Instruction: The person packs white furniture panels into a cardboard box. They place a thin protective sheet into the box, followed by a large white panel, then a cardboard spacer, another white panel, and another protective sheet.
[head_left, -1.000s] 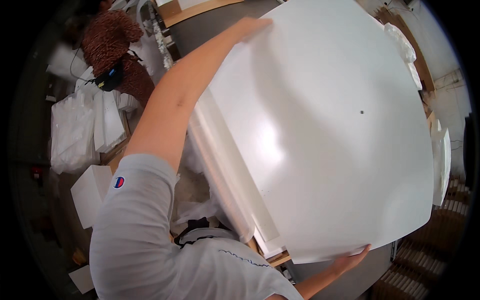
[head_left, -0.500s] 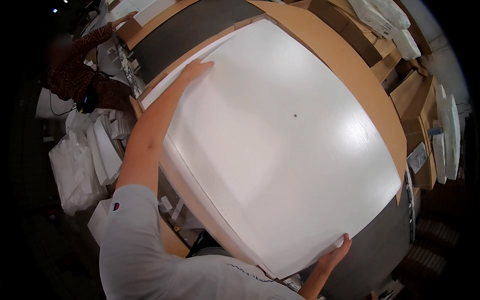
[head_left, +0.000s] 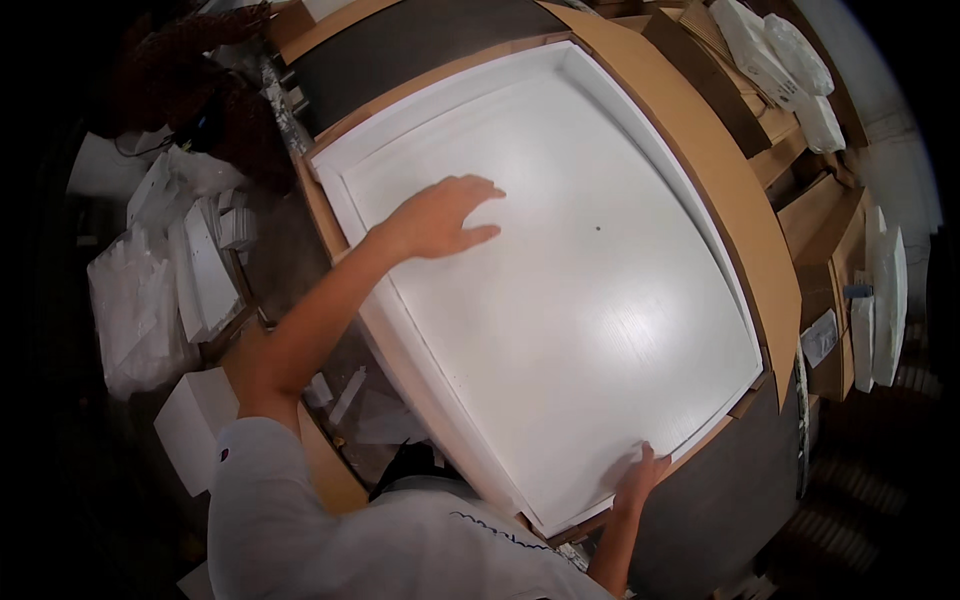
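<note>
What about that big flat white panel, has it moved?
Yes, the flat white panel went down: now it lies within the open brown cardboard box.

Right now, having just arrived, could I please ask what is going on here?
Someone is handling a large white panel, which lies within a white border inside an open cardboard box. Their left hand is over the panel, fingers spread; the right hand is at its near right edge. Whether either presses down is unclear.
</note>
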